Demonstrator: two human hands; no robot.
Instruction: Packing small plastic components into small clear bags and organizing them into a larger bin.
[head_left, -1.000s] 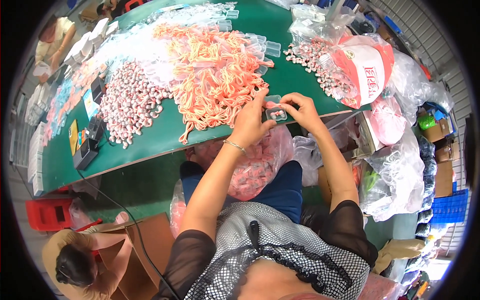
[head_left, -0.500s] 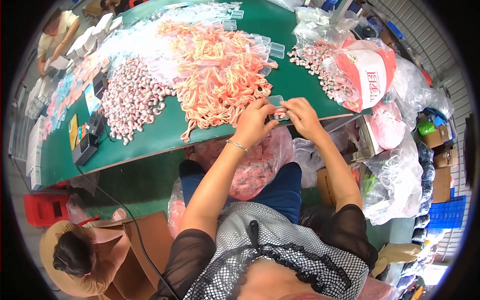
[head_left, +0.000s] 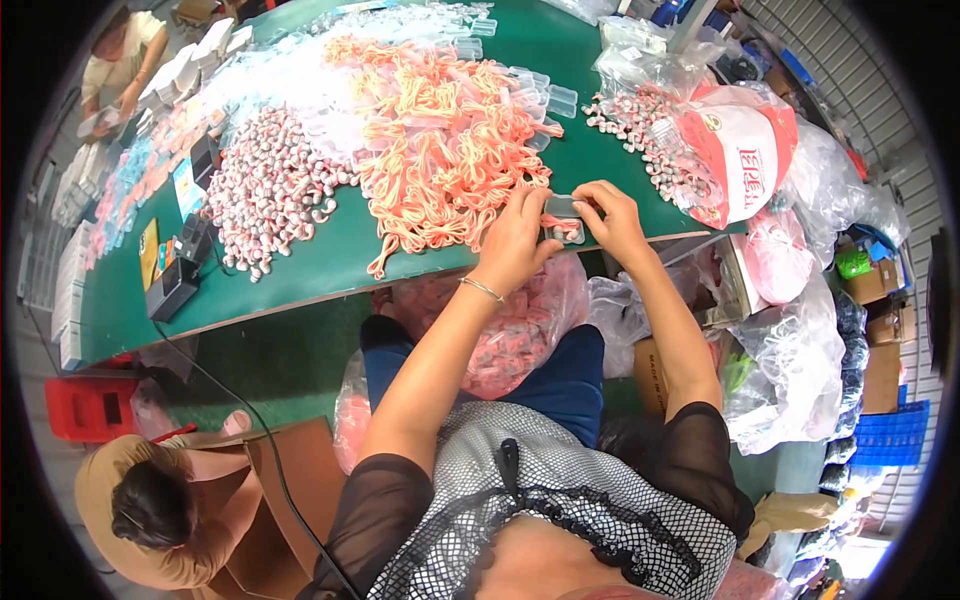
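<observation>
Both my hands hold a small clear plastic case [head_left: 563,207] at the table's front edge. Its lid stands up from the lower half, where small pink-and-grey rounded pieces show, with a bit of orange cord. My left hand [head_left: 514,240] grips the case from the left, its thumb by the lower half. From the right, my right hand [head_left: 613,222] pinches the lid's edge with bent fingers. Just left of my left hand lies a heap of looped orange cords [head_left: 440,150] on clear cases. A pile of pink-and-grey pieces [head_left: 270,185] sits further left.
The green table [head_left: 240,309] also bears a red-and-white bag [head_left: 745,150] spilling similar pieces at right, and a black box [head_left: 172,288] at left. A plastic bag of pink packets [head_left: 500,330] is between my knees. Two other people sit at left, one beside a cardboard box [head_left: 295,480].
The case's lower half and the pieces in it show more plainly now. My right fingers have drawn back onto the lid, and my left hand has shifted slightly.
</observation>
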